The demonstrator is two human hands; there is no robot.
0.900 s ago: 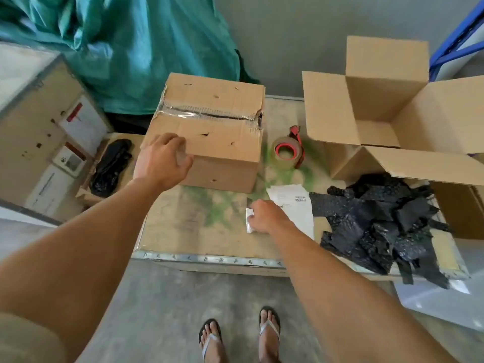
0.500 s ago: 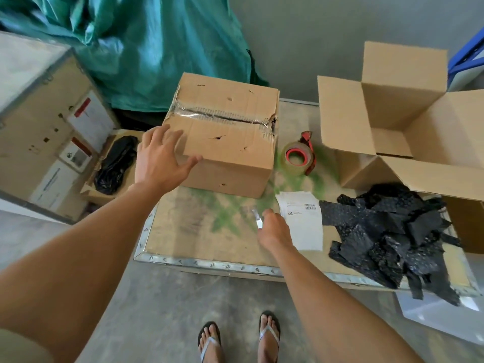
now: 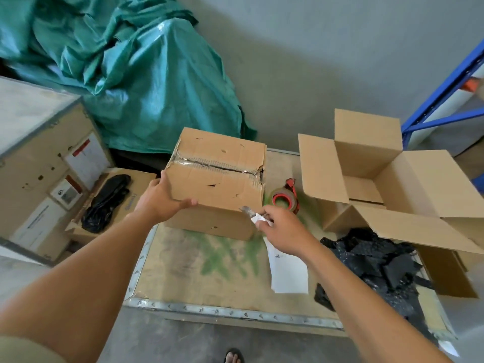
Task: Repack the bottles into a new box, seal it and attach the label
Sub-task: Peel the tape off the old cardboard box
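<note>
I am at the very start: the dented brown cardboard box is taped shut, so no bottles are out. The open brown cardboard box waits at 2 o'clock on the table, and the white paper label lies loose. My left hand lies spread on the dented box's 8 o'clock corner. My right hand pinches a small white-handled knife, its tip just beside the 4 o'clock corner.

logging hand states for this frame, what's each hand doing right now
Left hand: open, fingers resting on the taped box at its near left corner.
Right hand: closed, pinching a small cutter.
</note>
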